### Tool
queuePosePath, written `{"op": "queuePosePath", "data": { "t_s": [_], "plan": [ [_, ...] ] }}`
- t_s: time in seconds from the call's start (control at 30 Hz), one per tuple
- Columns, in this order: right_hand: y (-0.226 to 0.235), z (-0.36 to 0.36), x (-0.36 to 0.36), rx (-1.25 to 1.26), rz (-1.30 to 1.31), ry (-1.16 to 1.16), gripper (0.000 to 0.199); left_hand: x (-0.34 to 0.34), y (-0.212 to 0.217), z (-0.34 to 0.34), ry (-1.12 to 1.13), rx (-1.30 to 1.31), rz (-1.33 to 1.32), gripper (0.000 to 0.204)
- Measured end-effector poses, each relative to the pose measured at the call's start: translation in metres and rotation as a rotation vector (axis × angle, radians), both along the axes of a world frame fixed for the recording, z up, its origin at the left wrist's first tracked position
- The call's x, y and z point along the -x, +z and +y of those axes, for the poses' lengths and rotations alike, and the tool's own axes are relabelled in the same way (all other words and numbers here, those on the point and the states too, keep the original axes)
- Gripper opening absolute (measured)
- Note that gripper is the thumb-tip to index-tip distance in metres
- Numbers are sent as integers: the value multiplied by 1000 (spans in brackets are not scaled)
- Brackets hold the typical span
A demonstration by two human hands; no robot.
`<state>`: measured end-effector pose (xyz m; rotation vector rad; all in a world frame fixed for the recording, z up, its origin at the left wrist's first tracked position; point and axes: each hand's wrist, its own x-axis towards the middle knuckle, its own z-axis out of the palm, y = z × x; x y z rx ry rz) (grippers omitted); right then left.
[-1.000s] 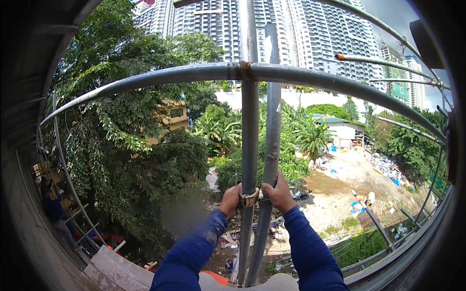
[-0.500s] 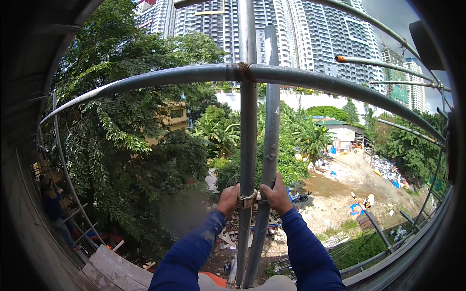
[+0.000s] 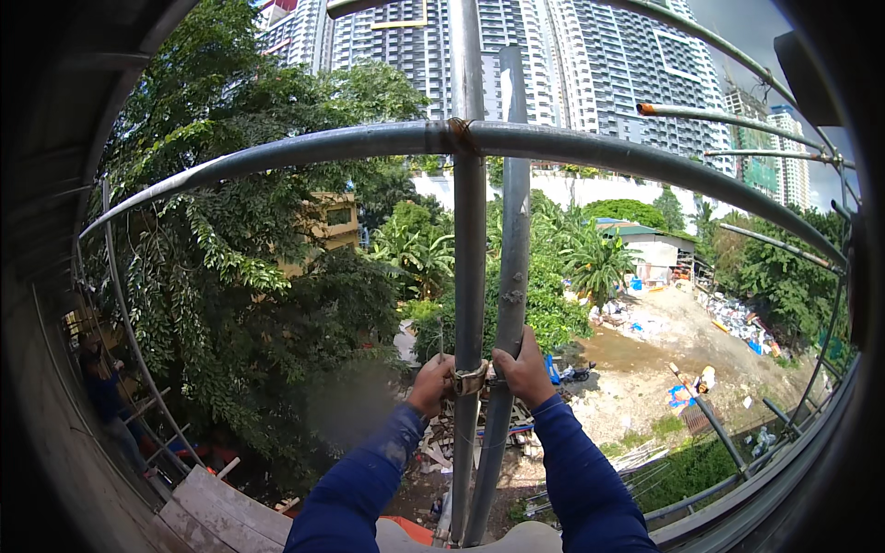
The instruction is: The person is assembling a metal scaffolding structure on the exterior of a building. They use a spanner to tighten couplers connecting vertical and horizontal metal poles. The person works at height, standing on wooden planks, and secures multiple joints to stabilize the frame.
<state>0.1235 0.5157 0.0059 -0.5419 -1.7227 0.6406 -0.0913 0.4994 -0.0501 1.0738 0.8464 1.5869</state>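
Observation:
My right hand (image 3: 525, 370) wraps around a grey steel scaffold pipe (image 3: 513, 249) that leans slightly beside the upright one. Just left of the upright pipe (image 3: 468, 267), my left hand (image 3: 431, 385) is closed, with a thin grey rod (image 3: 441, 339) sticking up from it; its lower part is hidden by the fingers. A metal scaffold clamp (image 3: 469, 379) sits around the upright pipe between my hands, close to the left fingers. Higher up, a horizontal pipe (image 3: 359, 141) crosses the upright, tied there with rusty wire (image 3: 461, 136).
More scaffold pipes (image 3: 719, 118) stick in at the right. Planks (image 3: 217, 511) lie at the lower left, where another person (image 3: 106, 396) stands by the wall. Far below are sloping ground (image 3: 636, 369) with debris, trees (image 3: 240, 249) and a shed (image 3: 650, 253); tall buildings rise behind.
The thin rod now shows above my left fist, which has turned slightly. My right hand keeps its grip on the leaning pipe. The view has shifted a little.

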Motion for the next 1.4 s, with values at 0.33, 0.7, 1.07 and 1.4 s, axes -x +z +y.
{"op": "queuePosePath", "data": {
  "t_s": [0.33,0.7,1.07,1.4],
  "plan": [
    [1,0,-1,-4,-8,-2,43,3,-15,22,244,-185,210,25],
    [2,-2,1,24,6,6,48,6,-14,30,226,-155,200,39],
    [4,-1,1,29,-14,-13,48,-2,28,-1,-51,23,151,53],
    [2,-4,5,-2,10,-49,48,20,-28,39,-178,-169,-32,38]
  ]
}}
